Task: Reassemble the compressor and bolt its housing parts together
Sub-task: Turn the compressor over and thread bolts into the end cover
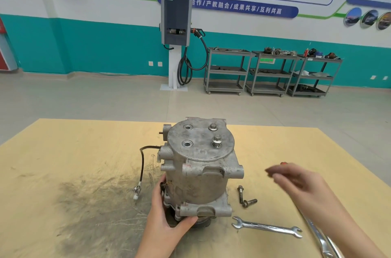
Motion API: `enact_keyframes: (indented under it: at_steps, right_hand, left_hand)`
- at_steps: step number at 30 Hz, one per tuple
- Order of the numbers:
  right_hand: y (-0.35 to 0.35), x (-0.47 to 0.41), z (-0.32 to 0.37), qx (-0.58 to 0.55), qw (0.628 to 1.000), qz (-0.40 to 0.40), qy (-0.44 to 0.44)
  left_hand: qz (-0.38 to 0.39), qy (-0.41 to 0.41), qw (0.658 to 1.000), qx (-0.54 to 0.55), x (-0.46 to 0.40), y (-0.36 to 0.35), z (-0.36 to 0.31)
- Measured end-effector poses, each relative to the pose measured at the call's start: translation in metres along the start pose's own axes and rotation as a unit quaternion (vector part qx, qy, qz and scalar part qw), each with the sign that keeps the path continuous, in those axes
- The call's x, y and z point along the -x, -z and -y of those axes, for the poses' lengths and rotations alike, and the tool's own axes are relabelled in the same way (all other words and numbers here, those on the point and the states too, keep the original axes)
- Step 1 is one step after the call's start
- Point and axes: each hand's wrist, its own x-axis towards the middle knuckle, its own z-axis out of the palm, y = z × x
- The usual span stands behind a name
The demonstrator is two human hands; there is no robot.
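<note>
the left hand [167, 221] is gripping the base of the compressor [198, 169], which is standing upright on the desk [63, 173]. the right hand [300, 181] is hovering blurred, fingers loose and holding nothing, beyond a wrench [266, 227] and above two loose bolts [245, 196] lying beside the compressor.

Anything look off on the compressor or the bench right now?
Yes. On the compressor's top cover, two bolt holes on the left sit empty, while two loose bolts lie on the table to its right. Dark smudges mark the table's left side.
</note>
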Motion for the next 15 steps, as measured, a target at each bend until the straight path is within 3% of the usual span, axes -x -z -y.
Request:
enact_keyframes:
  at_steps: [3, 7, 15]
  right_hand:
    - [-0.014, 0.007, -0.028, 0.158, 0.986, 0.061, 0.007]
    - [-0.034, 0.008, -0.051, 0.352, 0.918, 0.177, 0.050]
    - [-0.055, -0.002, -0.060, 0.422, 0.890, 0.132, 0.110]
  left_hand:
    - [0.003, 0.002, 1.000, 0.006, 0.000, 0.001, 0.000]
    - [0.001, 0.004, 1.000, 0.015, -0.001, -0.001, -0.002]
    - [0.003, 0.003, 1.000, 0.003, -0.001, 0.000, -0.006]
